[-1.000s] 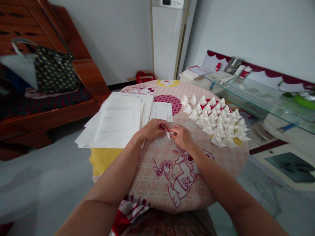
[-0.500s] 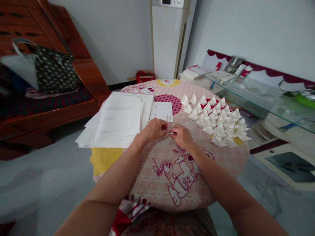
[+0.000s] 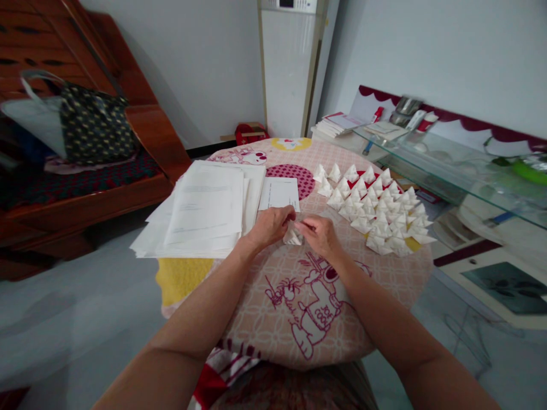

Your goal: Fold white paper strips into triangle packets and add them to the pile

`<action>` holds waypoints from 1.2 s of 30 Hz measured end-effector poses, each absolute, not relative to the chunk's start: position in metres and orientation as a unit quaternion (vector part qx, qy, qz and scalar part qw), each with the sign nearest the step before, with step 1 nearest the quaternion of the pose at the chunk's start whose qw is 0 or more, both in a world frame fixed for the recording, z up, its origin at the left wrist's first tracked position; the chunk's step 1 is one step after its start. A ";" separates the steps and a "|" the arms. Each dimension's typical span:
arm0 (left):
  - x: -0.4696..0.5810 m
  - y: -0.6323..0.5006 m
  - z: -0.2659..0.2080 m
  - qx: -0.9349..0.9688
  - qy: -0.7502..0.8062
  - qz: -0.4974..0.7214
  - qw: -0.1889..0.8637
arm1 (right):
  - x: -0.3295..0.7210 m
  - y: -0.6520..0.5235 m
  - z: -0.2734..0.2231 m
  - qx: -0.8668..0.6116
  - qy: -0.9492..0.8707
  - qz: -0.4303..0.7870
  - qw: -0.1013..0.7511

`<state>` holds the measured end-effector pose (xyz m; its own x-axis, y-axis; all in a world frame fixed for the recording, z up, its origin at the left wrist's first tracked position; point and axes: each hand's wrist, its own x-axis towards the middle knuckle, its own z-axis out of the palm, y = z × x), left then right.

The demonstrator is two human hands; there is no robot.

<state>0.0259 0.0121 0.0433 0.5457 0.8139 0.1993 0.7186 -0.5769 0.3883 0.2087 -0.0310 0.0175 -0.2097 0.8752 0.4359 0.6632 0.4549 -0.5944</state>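
Note:
Both my hands meet over the middle of the round table. My left hand point(image 3: 272, 225) is closed, its fingertips pinching the left side of a small folded white paper point(image 3: 293, 235). From the other side, the thumb and fingers of my right hand point(image 3: 317, 232) pinch the same paper near its top. My fingers hide part of its shape. Just beyond my left hand lies a white printed slip point(image 3: 280, 192). To the right of my right hand stand several pointed folded paper pieces point(image 3: 378, 208), grouped in rows.
A stack of white paper sheets point(image 3: 205, 205) covers the table's left side. A patterned cloth point(image 3: 265, 319) spreads over the tabletop. Against the wall on the right is a glass shelf point(image 3: 453, 165) with small items. A wooden bench point(image 3: 158, 136) holding a dark patterned bag point(image 3: 96, 122) stands left.
The folded paper now shows more of its white face between my hands. My left hand has shifted slightly right, and my right fingers have changed their pinch. The rest stays put.

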 end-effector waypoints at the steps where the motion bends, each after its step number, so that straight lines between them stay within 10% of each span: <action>1: 0.025 0.012 0.043 0.871 0.439 0.181 0.127 | 0.210 -0.031 0.018 -0.504 -0.758 0.138 0.390; 36: 0.027 0.010 0.047 0.869 0.443 0.154 0.158 | 0.215 -0.028 0.013 -0.520 -0.763 0.153 0.352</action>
